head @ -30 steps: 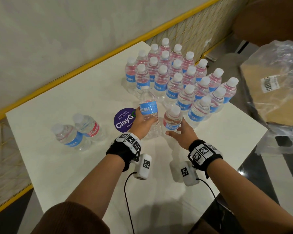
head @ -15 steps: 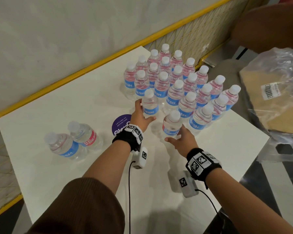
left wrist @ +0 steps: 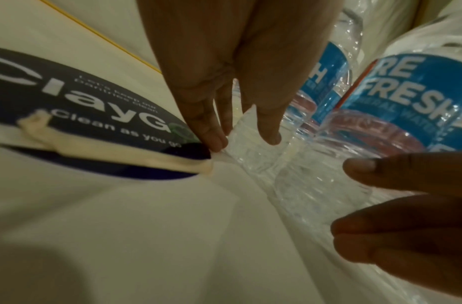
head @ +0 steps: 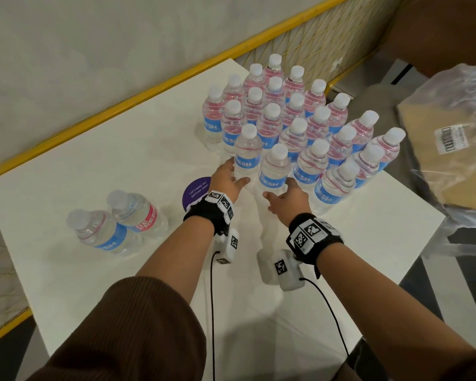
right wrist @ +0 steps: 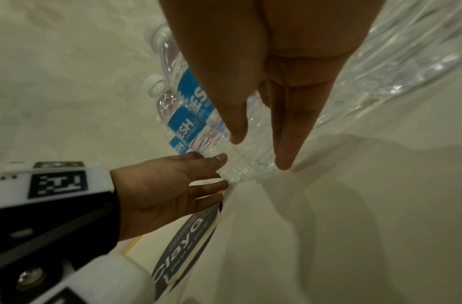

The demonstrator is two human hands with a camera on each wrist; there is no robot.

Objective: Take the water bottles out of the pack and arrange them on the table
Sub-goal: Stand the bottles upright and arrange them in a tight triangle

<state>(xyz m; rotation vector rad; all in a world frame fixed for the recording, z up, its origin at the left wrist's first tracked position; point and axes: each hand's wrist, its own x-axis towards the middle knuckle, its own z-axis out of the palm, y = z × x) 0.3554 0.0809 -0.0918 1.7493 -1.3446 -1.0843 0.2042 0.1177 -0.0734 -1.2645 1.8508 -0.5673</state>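
Several clear water bottles with blue labels and white caps stand in a tight cluster (head: 294, 111) at the table's far right. My left hand (head: 231, 178) lies with straight fingers against the base of the front-left bottle (head: 247, 158). My right hand (head: 283, 198) touches the base of the neighbouring bottle (head: 275, 171), fingers also straight. In the left wrist view my left hand (left wrist: 240, 137) flanks that bottle's base (left wrist: 253, 152). The right wrist view shows my right hand (right wrist: 261, 152) at its bottle's base (right wrist: 253, 162). Two more bottles (head: 102, 232) (head: 138, 213) stand apart at the left.
A round purple sticker (head: 197, 189) lies on the white table (head: 121, 166) under my left wrist. The crumpled plastic wrap with a cardboard tray (head: 451, 149) sits beyond the table's right edge. A yellow rail (head: 94, 119) and wall border the far side.
My left hand carried its bottle forward, set it upright at the cluster's front and loosened its grip. My right hand slid its bottle forward beside it.
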